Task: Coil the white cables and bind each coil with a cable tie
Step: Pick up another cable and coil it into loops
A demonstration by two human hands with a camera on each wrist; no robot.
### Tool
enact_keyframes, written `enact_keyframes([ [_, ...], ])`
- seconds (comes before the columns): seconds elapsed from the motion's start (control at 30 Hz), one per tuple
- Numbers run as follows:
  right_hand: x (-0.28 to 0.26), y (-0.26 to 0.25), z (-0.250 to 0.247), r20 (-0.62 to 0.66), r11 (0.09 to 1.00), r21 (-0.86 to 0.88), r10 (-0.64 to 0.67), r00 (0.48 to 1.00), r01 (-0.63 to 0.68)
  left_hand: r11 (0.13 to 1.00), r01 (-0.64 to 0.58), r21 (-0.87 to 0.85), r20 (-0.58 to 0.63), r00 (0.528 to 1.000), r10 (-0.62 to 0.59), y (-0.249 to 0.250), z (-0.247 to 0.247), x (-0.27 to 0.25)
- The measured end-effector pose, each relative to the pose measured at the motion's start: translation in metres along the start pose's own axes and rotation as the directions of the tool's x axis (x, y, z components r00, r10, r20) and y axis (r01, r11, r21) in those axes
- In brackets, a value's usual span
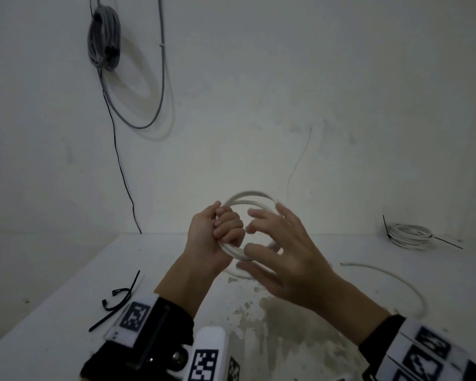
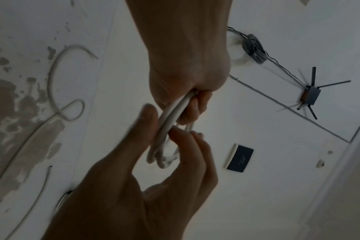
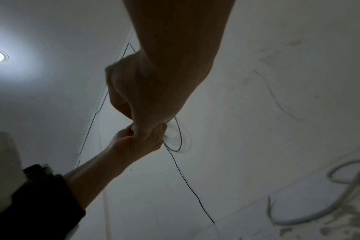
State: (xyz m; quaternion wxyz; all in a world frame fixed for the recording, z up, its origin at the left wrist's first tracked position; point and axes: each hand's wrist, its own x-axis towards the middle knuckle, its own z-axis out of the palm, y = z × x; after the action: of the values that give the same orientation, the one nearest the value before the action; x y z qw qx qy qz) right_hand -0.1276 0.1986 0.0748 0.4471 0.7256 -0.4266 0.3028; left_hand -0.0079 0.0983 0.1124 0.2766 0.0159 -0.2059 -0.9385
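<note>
left hand (image 1: 217,229): raised above the table, fingers curled tight round one side of the white round cable coil (image 1: 249,198), gripping several loops together; in the left wrist view the strands (image 2: 175,110) run out from under the curled fingers.
right hand (image 1: 280,251): just beside the left hand, on the coil's other side; fingers spread and only loosely bent, blurred; the thumb (image 2: 146,116) lies on one side of the loops and the fingertips (image 2: 181,138) on the other, touching the strands without a firm wrap.
white cable coil: held in the air between the two hands, standing roughly upright, its upper arc above both hands and its lower arc behind the right hand's fingers.
loose tail of the white cable (image 1: 390,281): lies in a curve on the white table (image 1: 66,284), to the right of the right hand, well apart from the coil's loops.
finished white coil bound with black ties (image 1: 408,235): flat on the table at the far right, near the wall, well apart from both hands.
black plastic cable ties (image 1: 118,298): on the table near the left wrist, one bent into a loop, one straight.
table surface: worn, patchy brown stain (image 1: 286,312) below the hands.
grey bundled cable on the wall (image 1: 103,37): hangs at upper left with a thin black wire (image 1: 121,166) running down to the table edge.
</note>
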Motion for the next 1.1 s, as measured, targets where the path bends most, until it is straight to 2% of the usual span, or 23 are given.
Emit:
enact_keyframes([
  [0.1,0.000,-0.001,0.002,-0.074,0.998,-0.049,-0.049,0.996,0.046,0.994,0.007,-0.105,0.012,1.000,-0.006,-0.001,0.001,-0.001],
  [0.2,-0.001,-0.003,0.002,-0.108,0.998,-0.051,-0.042,0.993,0.037,0.989,-0.008,-0.145,0.025,1.000,0.012,-0.002,0.005,-0.003],
  [0.43,-0.004,-0.013,0.002,-0.144,0.974,0.161,0.184,0.972,-0.160,0.996,-0.058,-0.063,0.022,0.998,0.060,-0.008,0.011,-0.006],
  [0.57,0.000,-0.017,0.006,-0.094,0.908,0.215,0.385,0.918,-0.359,0.986,-0.152,0.065,0.029,0.988,0.150,-0.012,0.010,-0.006],
  [0.73,0.005,-0.028,0.012,-0.013,0.831,0.307,0.492,0.871,-0.465,0.912,-0.259,0.317,0.027,0.964,0.264,-0.022,0.009,-0.002],
  [0.97,0.006,-0.040,0.017,0.083,0.611,0.470,0.688,0.721,-0.637,0.922,-0.195,0.334,0.071,0.981,0.182,-0.022,-0.001,-0.003],
  [1.03,0.009,-0.040,0.011,0.152,0.556,0.500,0.698,0.700,-0.663,0.902,-0.170,0.397,0.065,0.985,0.158,-0.020,-0.003,-0.004],
  [1.1,0.012,-0.030,-0.001,0.239,0.561,0.486,0.652,0.720,-0.670,0.893,-0.126,0.431,0.052,0.992,0.115,-0.013,-0.005,-0.007],
])
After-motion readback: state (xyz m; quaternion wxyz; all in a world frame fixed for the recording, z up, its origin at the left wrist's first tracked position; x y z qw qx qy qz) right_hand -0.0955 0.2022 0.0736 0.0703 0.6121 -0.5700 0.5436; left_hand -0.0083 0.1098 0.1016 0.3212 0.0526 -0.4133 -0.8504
